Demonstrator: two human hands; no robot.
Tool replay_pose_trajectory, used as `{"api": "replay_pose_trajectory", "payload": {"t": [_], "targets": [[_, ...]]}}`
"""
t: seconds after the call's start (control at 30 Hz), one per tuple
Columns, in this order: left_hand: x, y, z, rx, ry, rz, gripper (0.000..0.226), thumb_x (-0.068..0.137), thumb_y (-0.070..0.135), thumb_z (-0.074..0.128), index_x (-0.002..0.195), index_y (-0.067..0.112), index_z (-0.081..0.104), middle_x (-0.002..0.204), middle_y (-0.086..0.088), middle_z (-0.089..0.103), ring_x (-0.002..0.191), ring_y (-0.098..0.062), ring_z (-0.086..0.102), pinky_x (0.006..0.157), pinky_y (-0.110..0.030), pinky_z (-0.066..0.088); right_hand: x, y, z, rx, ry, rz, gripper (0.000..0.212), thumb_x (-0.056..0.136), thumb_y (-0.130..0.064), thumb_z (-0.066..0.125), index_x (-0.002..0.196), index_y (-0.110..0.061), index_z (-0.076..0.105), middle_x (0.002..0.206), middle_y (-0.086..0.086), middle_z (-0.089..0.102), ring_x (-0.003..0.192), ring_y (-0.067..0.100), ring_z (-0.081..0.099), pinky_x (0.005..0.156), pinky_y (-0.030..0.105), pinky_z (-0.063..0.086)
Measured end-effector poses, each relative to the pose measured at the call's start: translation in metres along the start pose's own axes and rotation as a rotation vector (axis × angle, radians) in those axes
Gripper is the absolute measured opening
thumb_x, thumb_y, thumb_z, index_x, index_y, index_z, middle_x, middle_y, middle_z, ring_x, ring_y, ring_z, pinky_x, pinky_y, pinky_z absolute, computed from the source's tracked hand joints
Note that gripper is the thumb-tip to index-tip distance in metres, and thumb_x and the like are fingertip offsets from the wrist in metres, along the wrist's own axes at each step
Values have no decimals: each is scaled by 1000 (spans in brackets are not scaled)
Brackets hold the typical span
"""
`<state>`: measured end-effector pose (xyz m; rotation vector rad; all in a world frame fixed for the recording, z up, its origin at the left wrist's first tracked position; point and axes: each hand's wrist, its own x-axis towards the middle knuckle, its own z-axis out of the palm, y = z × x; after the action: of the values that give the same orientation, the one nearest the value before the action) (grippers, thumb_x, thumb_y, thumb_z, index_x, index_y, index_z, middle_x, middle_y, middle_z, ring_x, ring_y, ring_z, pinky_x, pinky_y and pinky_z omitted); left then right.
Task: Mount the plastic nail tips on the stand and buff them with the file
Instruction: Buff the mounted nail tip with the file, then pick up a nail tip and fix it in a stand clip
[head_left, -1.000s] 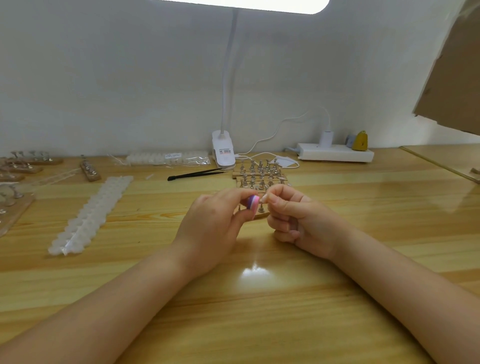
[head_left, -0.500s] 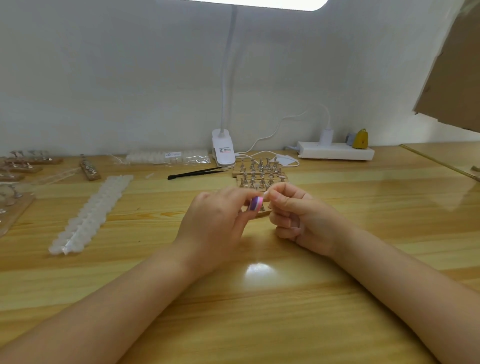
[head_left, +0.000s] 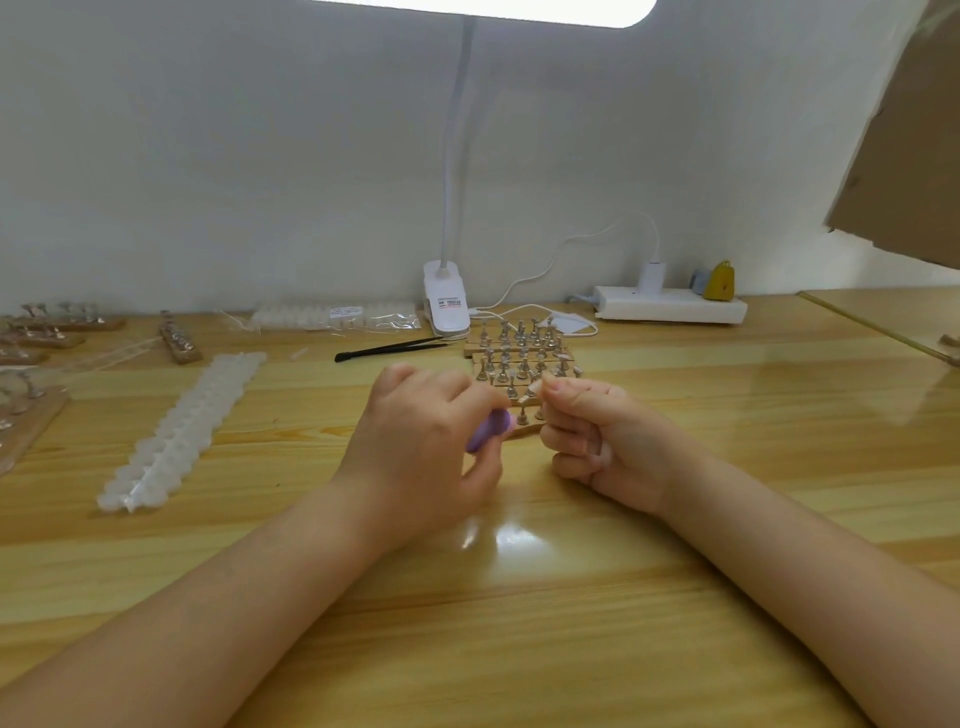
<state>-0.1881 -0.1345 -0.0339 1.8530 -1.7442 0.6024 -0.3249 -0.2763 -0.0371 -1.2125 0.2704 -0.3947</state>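
My left hand (head_left: 421, 441) grips a small purple buffing file (head_left: 488, 430), blurred, just left of the nearest stand. My right hand (head_left: 597, 431) pinches a small pale nail tip (head_left: 531, 396) between thumb and forefinger, its other fingers curled. The tip sits close to the file's end, over the front edge of the wooden stands (head_left: 519, 358), which carry several metal pegs. The two hands are almost touching above the table.
A long strip of white nail tips (head_left: 182, 431) lies at the left. Black tweezers (head_left: 387, 348), a bagged tip pack (head_left: 337, 314), a lamp clamp (head_left: 447, 304) and a power strip (head_left: 670, 309) line the back. More stands (head_left: 31, 338) sit far left.
My left hand has turned and drawn the file down and left, away from the nail tip. My right hand has stayed almost still, holding the tip.
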Motion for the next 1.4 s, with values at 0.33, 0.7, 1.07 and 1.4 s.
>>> {"api": "replay_pose_trajectory", "payload": {"t": [0.33,0.7,1.07,1.4], "targets": [[2,-2,6,-298,83,-84,33,85,45,59,115,31,67,91,15,65,81,-4,59,90,-36,31,1,4,4,-123,21,2,18,80,-28,63,83,-10,61,50,-9,36,40,3,32,34,13,24],[3,-5,7,-518,54,-155,18,80,28,76,97,22,73,83,10,70,78,-11,64,81,-52,47,-2,2,13,-276,25,31,30,75,-36,67,83,-8,61,50,-9,43,42,5,32,37,15,26],[-1,-10,23,-161,-57,-392,22,97,34,49,115,21,45,104,6,69,100,-20,59,83,-27,27,-1,19,12,-1426,522,-310,14,89,-32,59,93,-26,71,58,-16,50,58,7,51,52,25,36],[-3,-11,26,-129,-44,-265,19,97,33,49,112,22,46,100,7,70,97,-17,59,86,-23,24,9,15,10,-1558,567,-275,27,93,-43,55,94,-24,74,84,-3,70,80,17,61,64,30,48]]}}
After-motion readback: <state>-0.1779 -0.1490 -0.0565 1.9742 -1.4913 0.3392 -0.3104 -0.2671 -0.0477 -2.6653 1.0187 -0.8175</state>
